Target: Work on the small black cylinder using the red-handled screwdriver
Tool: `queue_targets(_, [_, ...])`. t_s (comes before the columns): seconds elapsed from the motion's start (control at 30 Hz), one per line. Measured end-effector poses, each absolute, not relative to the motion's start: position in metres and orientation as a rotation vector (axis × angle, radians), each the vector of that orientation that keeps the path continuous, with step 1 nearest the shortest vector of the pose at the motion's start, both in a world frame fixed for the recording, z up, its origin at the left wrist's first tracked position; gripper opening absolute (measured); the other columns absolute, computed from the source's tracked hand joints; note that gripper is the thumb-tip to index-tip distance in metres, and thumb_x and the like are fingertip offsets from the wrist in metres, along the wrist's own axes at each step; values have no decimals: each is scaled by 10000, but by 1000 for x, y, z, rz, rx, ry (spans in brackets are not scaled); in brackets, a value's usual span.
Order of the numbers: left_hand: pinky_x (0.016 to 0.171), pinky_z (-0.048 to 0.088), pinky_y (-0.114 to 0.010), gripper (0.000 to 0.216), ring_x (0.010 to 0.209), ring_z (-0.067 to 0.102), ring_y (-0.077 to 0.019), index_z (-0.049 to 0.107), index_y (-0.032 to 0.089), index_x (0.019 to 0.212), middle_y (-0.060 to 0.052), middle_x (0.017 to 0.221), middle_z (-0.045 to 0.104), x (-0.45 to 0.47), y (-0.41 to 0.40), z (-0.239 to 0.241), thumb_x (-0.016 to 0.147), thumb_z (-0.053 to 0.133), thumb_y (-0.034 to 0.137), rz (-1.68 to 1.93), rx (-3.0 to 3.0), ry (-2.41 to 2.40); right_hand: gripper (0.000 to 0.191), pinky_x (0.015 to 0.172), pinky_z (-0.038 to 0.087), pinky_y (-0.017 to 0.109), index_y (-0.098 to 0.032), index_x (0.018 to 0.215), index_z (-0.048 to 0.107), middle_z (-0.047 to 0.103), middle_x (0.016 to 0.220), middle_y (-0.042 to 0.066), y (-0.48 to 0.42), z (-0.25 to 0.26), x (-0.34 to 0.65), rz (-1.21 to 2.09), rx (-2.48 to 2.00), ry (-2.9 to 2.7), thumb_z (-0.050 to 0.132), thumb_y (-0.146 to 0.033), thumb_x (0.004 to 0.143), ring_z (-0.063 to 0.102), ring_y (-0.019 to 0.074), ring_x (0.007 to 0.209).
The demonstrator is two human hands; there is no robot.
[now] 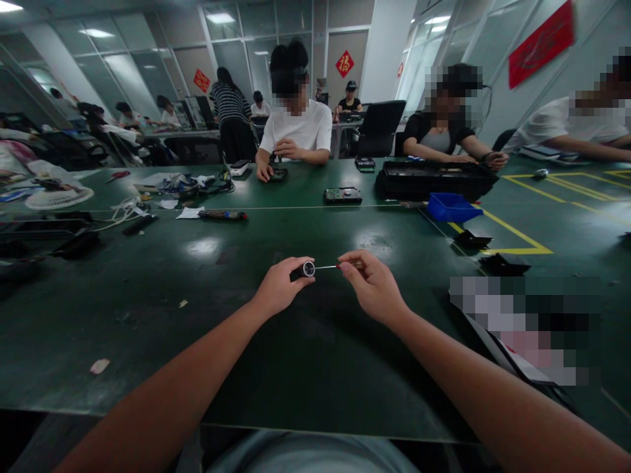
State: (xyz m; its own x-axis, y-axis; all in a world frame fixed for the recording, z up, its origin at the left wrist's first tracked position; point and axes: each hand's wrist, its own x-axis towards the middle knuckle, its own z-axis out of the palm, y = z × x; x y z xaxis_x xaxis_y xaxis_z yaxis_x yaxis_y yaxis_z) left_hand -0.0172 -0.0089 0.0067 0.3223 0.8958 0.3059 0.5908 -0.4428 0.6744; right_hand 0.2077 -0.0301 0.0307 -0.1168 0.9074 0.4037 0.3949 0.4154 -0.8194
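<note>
- Left hand [283,286] of mine and right hand [372,286] face each other straight in front of me, both closed around small things, a narrow gap between them.
- Beneath them spreads the dark green table [315,374], with yellow lines marked on its right side.
- Across from me, a co-worker in a white shirt [315,131] sits at the far side, with a hand on a small dark device [279,175].
- Beyond my right hand, well apart from it, a long black housing [436,179] lies near the far side.
- Just in front of that housing sits a blue bin [449,207].
- Past my left hand, farther to the left, a thick pen-shaped tool [224,215] lies beside white paper [190,213].
- Farther out than my hands, a hard drive [344,195] lies flat, its green board facing up.
- Between my left thumb and fingers I grip a black cylinder [308,269], its pale-ringed end showing and the rest mostly hidden by my hand.
- With my right thumb and fingers I pinch a slim screwdriver [326,267], its shaft pointing left to the cylinder's ringed end; whether the tip touches, I cannot tell.
- Left of my left hand lies a tiny pale scrap [183,303].
</note>
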Motion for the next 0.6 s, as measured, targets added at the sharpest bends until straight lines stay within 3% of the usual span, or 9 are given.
queue_targets(0.1, [1025, 463, -403, 391, 1122, 616, -222, 648, 266, 1258, -36, 1211, 675, -17, -9, 7, 873, 715, 254, 913, 2151, 1314, 145, 658, 476, 318, -236, 959, 653, 681, 797, 13, -30, 30, 207, 726, -1113, -1716, 564, -347, 933, 638, 181, 717])
queue_targets(0.27, [1030, 455, -392, 387, 1129, 612, -218, 653, 268, 1253, -27, 1210, 677, -17, -9, 6, 873, 720, 265, 904, 2159, 1289, 329, 580, 420, 307, -225, 898, 655, 554, 608, -20, -29, 30, 207, 737, -1184, -1689, 430, -440, 1004, 545, 159, 573])
queue_targets(0.43, [1022, 461, -397, 368, 1116, 619, -228, 661, 259, 1240, -37, 1191, 682, -14, -11, 9, 875, 713, 263, 884, 2157, 1284, 143, 676, 472, 327, -249, 1054, 578, 644, 817, 4, -29, 22, 207, 751, -1101, -1564, 521, -331, 951, 608, 176, 717])
queue_targets(0.6, [1015, 462, -395, 384, 1123, 615, -224, 649, 269, 1256, -35, 1200, 677, -12, -14, 10, 878, 716, 276, 906, 2155, 1255, 177, 737, 524, 356, -228, 905, 602, 664, 798, 25, -27, 21, 205, 866, -1013, -1380, 591, -404, 917, 647, 190, 754])
